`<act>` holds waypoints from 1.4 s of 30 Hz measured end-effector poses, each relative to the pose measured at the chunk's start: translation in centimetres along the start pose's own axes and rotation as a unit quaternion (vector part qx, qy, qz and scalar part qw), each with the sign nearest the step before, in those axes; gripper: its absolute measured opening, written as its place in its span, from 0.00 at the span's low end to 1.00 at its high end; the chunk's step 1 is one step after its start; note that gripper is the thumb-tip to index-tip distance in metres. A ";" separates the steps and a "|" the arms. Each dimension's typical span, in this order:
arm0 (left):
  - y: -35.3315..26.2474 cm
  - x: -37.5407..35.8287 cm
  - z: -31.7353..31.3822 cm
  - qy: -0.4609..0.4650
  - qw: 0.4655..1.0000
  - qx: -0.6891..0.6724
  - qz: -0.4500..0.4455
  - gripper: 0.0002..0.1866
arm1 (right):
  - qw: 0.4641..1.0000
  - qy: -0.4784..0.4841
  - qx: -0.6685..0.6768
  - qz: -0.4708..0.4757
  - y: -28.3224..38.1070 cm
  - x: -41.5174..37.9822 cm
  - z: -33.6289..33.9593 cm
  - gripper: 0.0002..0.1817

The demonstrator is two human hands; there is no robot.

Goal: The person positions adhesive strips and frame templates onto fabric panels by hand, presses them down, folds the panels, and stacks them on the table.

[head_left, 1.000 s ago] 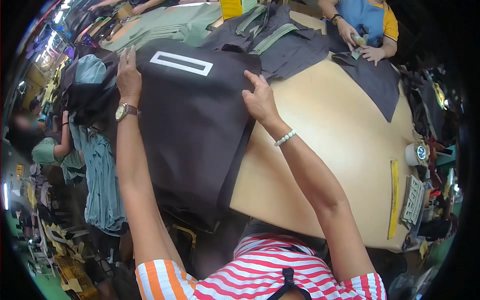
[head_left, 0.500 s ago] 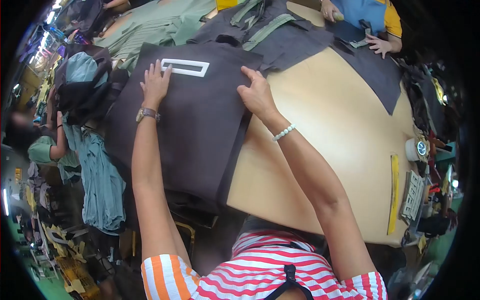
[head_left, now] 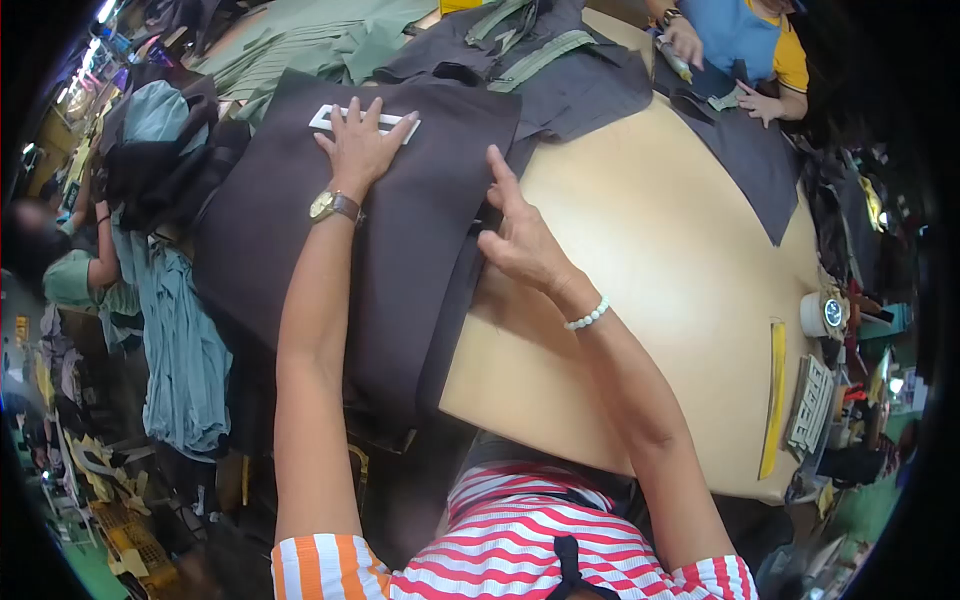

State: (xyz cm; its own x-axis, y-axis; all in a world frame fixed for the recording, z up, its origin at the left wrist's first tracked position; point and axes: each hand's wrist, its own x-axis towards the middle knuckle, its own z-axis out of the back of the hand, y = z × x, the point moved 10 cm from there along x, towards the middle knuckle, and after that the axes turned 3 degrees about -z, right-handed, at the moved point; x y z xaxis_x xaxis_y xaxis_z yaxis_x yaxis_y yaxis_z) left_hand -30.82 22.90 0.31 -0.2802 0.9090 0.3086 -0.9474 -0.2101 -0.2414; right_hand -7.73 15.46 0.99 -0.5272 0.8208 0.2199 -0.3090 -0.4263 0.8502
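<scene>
My left hand (head_left: 362, 152) lies flat with spread fingers over a white rectangular frame (head_left: 322, 119) with a long slot, covering much of it. The frame rests near the far edge of a dark fabric stack (head_left: 400, 230), whose near end hangs past the table edge. Beside the stack's right edge is my right hand (head_left: 527, 238), its index finger stretched forward and its thumb apart, with nothing visible in it.
Dark pieces with green strips (head_left: 545, 60) and pleated green cloth (head_left: 300, 50) lie on the tan table (head_left: 640, 300). A co-worker's hand (head_left: 763, 104) touches dark cloth at the far right. A yellow ruler (head_left: 773, 400) lies near the right edge; blue-green cloth (head_left: 187, 350) hangs at left.
My left hand has moved right from the frame's left end to its middle and spread over it. My right hand has come nearer to me along the stack's right edge.
</scene>
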 end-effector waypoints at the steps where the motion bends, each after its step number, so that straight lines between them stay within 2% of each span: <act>1: 0.0 -0.3 -0.2 -0.003 1.000 0.005 -0.003 0.45 | 0.999 -0.003 -0.041 0.027 0.7 -0.1 -0.5 0.50; 4: -0.1 -0.2 0.0 -0.024 1.000 0.004 -0.004 0.46 | 0.983 -0.039 -0.139 0.117 3.0 0.5 -2.3 0.49; 7: -0.1 -0.2 -0.1 -0.016 1.000 0.008 0.002 0.49 | 0.991 -0.043 -0.128 0.015 0.8 1.4 -2.0 0.44; 9: 0.4 0.1 -0.3 -0.024 1.000 -0.002 -0.004 0.52 | 0.991 -0.092 -0.091 0.044 0.2 0.1 -0.1 0.39; 11: -0.3 -0.6 0.8 -0.035 0.999 -0.019 0.004 0.52 | 0.992 -0.114 0.013 0.047 -0.3 -2.0 3.0 0.35; 14: -0.1 -0.2 0.4 -0.037 0.999 -0.017 0.000 0.53 | 0.988 -0.151 -0.007 0.016 -2.4 -5.1 8.0 0.31; 18: -0.5 -0.4 0.4 -0.026 1.000 -0.003 0.005 0.53 | 0.983 -0.173 0.065 -0.010 -2.3 -6.0 11.8 0.30; 21: 0.1 0.3 -0.8 -0.017 1.000 0.016 -0.014 0.52 | 0.986 -0.149 0.058 0.052 3.4 -4.5 10.1 0.30; 23: -0.2 -0.4 0.4 -0.023 1.000 -0.004 0.005 0.52 | 0.980 -0.134 0.077 0.122 6.9 -2.9 7.4 0.29; 25: -0.3 -0.2 0.6 -0.024 1.000 -0.007 0.004 0.50 | 0.980 -0.121 0.105 0.115 7.9 -0.7 4.3 0.27; 27: -0.1 -0.2 0.2 -0.018 1.000 -0.003 0.006 0.49 | 0.978 -0.105 0.155 0.090 7.3 1.9 1.9 0.25; 29: 0.0 -0.4 0.3 -0.032 0.999 -0.021 -0.010 0.38 | 0.974 -0.109 0.191 0.057 4.8 3.9 1.1 0.24; 31: 0.0 -0.2 0.5 -0.035 0.999 -0.024 -0.013 0.36 | 0.967 -0.132 0.216 0.028 1.1 5.5 0.3 0.23; 33: 0.1 0.0 0.5 -0.035 0.999 -0.024 -0.008 0.35 | 0.974 -0.185 0.134 -0.004 -2.3 6.0 1.3 0.23; 34: 0.1 -0.1 0.4 -0.034 0.999 -0.023 -0.005 0.34 | 0.959 -0.242 0.144 0.023 -2.8 6.1 2.2 0.22; 37: 0.2 -0.2 0.2 -0.032 0.999 -0.021 0.003 0.32 | 0.965 -0.230 0.127 0.000 -3.4 6.4 2.3 0.24; 41: 0.3 0.0 -0.1 -0.036 0.999 0.022 -0.020 0.30 | 0.965 -0.240 -0.078 0.063 -0.1 2.5 2.8 0.28; 42: 0.5 0.0 -0.5 -0.032 0.999 0.030 -0.013 0.30 | 0.977 -0.192 -0.081 0.053 -0.5 0.6 2.6 0.30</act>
State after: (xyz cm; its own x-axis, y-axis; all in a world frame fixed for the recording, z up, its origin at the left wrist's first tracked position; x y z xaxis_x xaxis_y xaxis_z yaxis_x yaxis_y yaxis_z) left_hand -31.27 22.96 -0.23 -0.2623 0.8904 0.3720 -0.9616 -0.2092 -0.1775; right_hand -5.85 17.18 1.91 -0.2371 0.8381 0.4913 -0.4068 -0.5449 0.7332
